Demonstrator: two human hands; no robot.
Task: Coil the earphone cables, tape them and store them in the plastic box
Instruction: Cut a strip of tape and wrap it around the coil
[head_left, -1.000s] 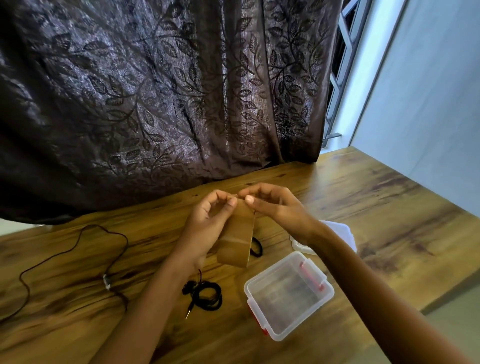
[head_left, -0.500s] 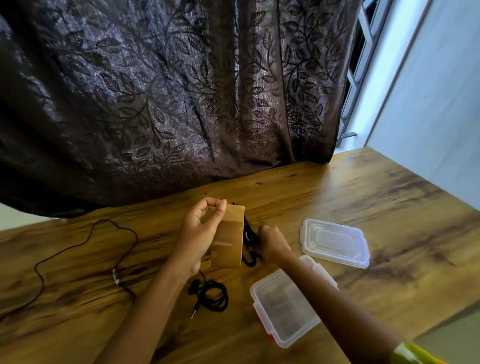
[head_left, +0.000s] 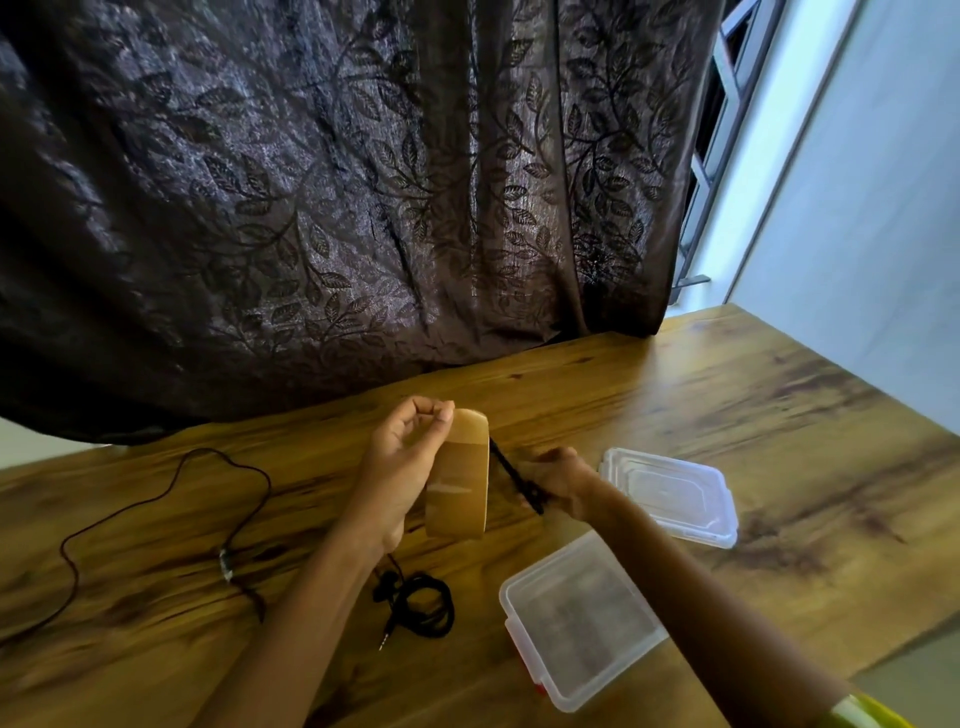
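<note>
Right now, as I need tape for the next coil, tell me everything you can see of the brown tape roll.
The brown tape roll is a wide ring of glossy tan packing tape, seen nearly edge-on, a pale seam crossing its face. The left hand holds it upright above the wooden table, fingertips pinching its top, where an end looks peeled. The black cable in the right hand is beside it; contact unclear.

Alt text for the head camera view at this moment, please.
A person's left hand pinches brown tape beside a coiled black earphone cable gripped in the right hand, above a wooden table. On it lie a second coiled earphone, an uncoiled cable, an open plastic box and its lid.
</note>
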